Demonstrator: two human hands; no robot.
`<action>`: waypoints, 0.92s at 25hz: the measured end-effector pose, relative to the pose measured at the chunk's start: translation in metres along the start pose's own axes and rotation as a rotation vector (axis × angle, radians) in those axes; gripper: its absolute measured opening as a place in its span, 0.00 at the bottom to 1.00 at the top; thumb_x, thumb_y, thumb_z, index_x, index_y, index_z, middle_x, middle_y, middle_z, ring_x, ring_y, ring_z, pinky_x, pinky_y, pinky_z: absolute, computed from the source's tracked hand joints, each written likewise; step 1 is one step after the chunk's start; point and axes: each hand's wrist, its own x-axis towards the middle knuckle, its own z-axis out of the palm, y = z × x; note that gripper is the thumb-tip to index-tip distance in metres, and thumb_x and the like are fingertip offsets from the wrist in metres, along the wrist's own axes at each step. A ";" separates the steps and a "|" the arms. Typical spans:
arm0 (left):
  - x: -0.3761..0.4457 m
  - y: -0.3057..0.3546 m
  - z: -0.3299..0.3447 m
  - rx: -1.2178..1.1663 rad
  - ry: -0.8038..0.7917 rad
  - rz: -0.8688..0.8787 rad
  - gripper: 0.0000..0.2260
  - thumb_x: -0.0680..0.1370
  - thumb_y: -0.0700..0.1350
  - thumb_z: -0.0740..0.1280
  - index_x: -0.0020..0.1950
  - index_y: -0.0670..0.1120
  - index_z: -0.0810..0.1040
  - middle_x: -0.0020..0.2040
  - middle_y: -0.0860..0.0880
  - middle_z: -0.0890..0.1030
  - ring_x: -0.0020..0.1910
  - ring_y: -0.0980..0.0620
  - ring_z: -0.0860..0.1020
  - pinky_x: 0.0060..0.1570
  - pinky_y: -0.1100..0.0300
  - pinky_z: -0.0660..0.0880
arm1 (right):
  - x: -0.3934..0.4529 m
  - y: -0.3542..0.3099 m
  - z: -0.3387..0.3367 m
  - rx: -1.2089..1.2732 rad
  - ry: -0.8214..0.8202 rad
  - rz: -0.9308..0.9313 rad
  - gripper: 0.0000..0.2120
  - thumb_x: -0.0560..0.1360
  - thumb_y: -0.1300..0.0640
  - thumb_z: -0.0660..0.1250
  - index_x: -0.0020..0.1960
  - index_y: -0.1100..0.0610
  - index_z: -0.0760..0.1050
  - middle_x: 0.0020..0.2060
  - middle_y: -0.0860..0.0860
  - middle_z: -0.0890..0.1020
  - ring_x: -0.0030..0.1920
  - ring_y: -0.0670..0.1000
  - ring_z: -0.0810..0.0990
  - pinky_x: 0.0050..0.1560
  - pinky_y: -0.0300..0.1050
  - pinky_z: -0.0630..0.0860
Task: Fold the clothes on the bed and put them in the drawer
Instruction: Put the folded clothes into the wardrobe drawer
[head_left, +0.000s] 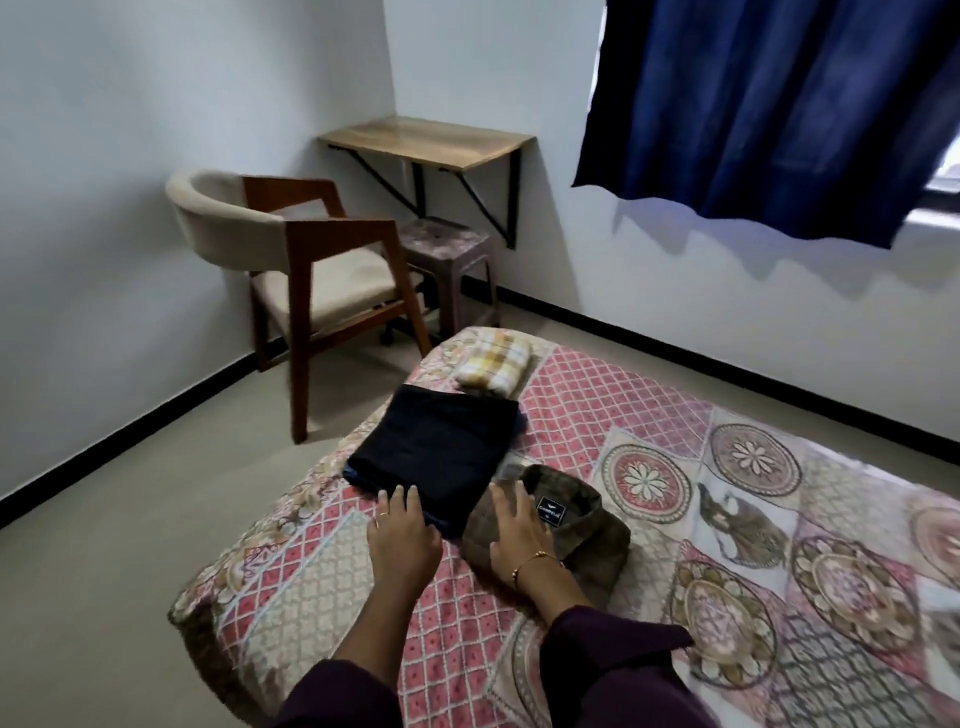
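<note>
Resting flat at lower centre of the frame, the left hand (402, 535) is touching the navy stack (436, 460) while the right hand (517, 535), fingers spread, is pressing the folded shirt (582, 525); both look soft, light, best lifted from underneath.

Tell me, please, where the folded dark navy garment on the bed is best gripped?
Probably along the near edge of the folded dark navy garment, coming from the bed's foot, where the left hand already rests; it lies flat, so fingers could slide beneath it.
</note>
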 end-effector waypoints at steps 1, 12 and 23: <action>0.007 0.004 0.010 -0.007 -0.045 0.019 0.26 0.78 0.48 0.59 0.75 0.44 0.58 0.75 0.45 0.60 0.75 0.45 0.55 0.69 0.51 0.60 | 0.005 0.012 0.002 0.008 -0.003 0.042 0.37 0.77 0.61 0.61 0.76 0.46 0.43 0.76 0.55 0.40 0.76 0.57 0.46 0.71 0.57 0.57; 0.130 0.047 0.102 -0.212 -0.630 0.045 0.27 0.81 0.53 0.58 0.74 0.38 0.59 0.72 0.41 0.64 0.70 0.43 0.64 0.67 0.56 0.62 | 0.057 0.115 0.036 0.276 0.023 0.685 0.38 0.79 0.53 0.62 0.76 0.51 0.38 0.75 0.63 0.41 0.75 0.60 0.53 0.69 0.43 0.60; 0.161 0.068 0.183 -0.439 -0.908 -0.173 0.41 0.65 0.64 0.62 0.73 0.43 0.63 0.67 0.39 0.72 0.65 0.39 0.70 0.65 0.48 0.67 | 0.076 0.171 0.078 1.039 0.202 1.039 0.43 0.61 0.65 0.79 0.70 0.59 0.60 0.62 0.55 0.73 0.64 0.55 0.72 0.61 0.45 0.69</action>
